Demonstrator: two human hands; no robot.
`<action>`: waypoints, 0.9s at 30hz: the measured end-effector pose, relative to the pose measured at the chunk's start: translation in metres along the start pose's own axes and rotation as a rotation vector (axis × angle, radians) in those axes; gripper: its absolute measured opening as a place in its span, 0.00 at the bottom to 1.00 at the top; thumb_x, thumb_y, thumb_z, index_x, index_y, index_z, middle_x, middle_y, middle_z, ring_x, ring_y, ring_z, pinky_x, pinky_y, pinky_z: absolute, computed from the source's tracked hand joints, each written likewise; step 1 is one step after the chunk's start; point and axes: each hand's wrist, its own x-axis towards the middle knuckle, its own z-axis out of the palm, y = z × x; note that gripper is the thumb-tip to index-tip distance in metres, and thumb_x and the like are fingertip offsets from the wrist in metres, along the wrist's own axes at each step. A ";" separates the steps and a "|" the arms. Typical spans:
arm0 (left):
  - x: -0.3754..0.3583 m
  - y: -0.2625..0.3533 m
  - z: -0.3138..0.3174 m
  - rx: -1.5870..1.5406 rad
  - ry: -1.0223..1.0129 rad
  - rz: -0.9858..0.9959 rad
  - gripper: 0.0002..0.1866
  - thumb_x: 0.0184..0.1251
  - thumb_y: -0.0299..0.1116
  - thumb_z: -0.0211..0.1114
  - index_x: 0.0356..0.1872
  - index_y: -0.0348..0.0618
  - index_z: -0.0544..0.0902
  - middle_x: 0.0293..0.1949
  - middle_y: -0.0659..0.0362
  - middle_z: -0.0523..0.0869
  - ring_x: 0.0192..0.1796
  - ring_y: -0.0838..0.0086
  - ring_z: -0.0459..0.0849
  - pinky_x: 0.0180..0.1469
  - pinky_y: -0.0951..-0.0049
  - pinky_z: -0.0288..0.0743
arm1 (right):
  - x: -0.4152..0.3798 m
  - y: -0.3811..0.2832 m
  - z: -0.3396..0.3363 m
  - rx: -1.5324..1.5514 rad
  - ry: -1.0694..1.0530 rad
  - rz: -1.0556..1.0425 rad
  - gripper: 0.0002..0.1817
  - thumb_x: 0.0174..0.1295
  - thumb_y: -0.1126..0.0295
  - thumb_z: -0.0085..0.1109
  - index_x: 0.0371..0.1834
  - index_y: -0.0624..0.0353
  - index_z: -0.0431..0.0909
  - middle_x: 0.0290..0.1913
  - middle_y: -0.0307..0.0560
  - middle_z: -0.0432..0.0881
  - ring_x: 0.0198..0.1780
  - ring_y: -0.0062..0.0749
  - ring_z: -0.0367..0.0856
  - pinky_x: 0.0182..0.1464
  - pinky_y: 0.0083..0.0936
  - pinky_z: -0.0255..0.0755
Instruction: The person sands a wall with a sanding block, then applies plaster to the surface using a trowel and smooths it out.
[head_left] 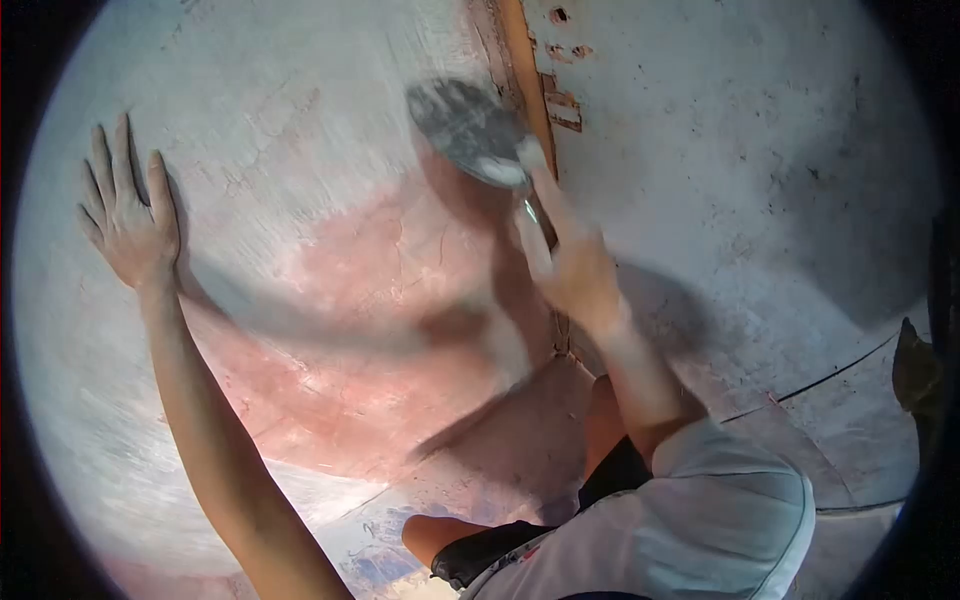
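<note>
My left hand (137, 220) lies flat against the wall (260, 80) at the left, fingers stretched out and apart. In my right hand (575, 265) is a trowel (465, 128) with a dark, rounded metal blade. White paste (503, 172) sits on the blade near its handle end. The fingers wrap round the handle, and the index finger reaches towards the blade. Motion blurs this hand somewhat. The blade is over the wall, close to the corner; whether it touches cannot be made out. Whitish, streaked coating surrounds a bare pinkish patch (370, 250) on the wall.
A brown vertical strip (530, 80) runs down the corner beside the blade. The adjoining wall (700, 120) has chipped spots (563, 100) near that strip. A dark cable (835, 377) crosses at lower right, near a brownish object (915, 365). My knees and the floor show below.
</note>
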 end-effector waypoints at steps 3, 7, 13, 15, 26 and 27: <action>0.001 0.002 -0.002 -0.027 0.005 -0.009 0.33 0.87 0.66 0.46 0.89 0.83 0.61 0.91 0.70 0.60 0.91 0.56 0.58 0.88 0.36 0.47 | 0.060 -0.007 0.000 -0.040 0.077 -0.129 0.33 0.78 0.68 0.60 0.86 0.52 0.67 0.51 0.73 0.87 0.45 0.76 0.86 0.45 0.59 0.81; 0.001 0.002 -0.001 -0.026 0.024 -0.006 0.33 0.87 0.67 0.45 0.89 0.84 0.61 0.91 0.71 0.60 0.91 0.56 0.58 0.88 0.36 0.47 | 0.041 0.006 0.007 -0.019 0.078 -0.150 0.34 0.78 0.68 0.60 0.87 0.52 0.65 0.53 0.72 0.87 0.45 0.75 0.86 0.46 0.59 0.81; 0.000 0.002 -0.001 -0.016 0.008 -0.016 0.34 0.87 0.68 0.44 0.89 0.84 0.60 0.91 0.72 0.59 0.91 0.56 0.57 0.89 0.37 0.47 | -0.032 0.022 0.013 0.005 0.072 -0.066 0.32 0.77 0.72 0.61 0.85 0.53 0.70 0.58 0.71 0.87 0.53 0.71 0.89 0.53 0.52 0.84; 0.001 -0.001 -0.001 -0.010 -0.002 -0.015 0.34 0.87 0.67 0.44 0.89 0.84 0.60 0.91 0.72 0.58 0.91 0.56 0.57 0.89 0.37 0.47 | 0.017 0.006 0.002 0.033 0.062 -0.113 0.32 0.78 0.69 0.59 0.85 0.51 0.69 0.50 0.72 0.88 0.46 0.74 0.88 0.48 0.59 0.82; -0.001 0.001 -0.001 -0.021 -0.013 -0.026 0.33 0.87 0.63 0.47 0.89 0.82 0.62 0.91 0.70 0.59 0.91 0.55 0.58 0.89 0.36 0.46 | -0.045 0.026 0.021 -0.001 0.029 -0.053 0.33 0.74 0.74 0.63 0.83 0.56 0.72 0.62 0.69 0.87 0.56 0.67 0.89 0.58 0.51 0.84; -0.002 0.004 -0.003 0.000 -0.007 -0.024 0.33 0.87 0.63 0.47 0.89 0.83 0.61 0.91 0.70 0.59 0.91 0.54 0.58 0.89 0.36 0.46 | -0.031 0.023 0.019 -0.017 0.075 -0.147 0.33 0.74 0.73 0.63 0.84 0.55 0.71 0.62 0.71 0.87 0.55 0.68 0.89 0.56 0.52 0.84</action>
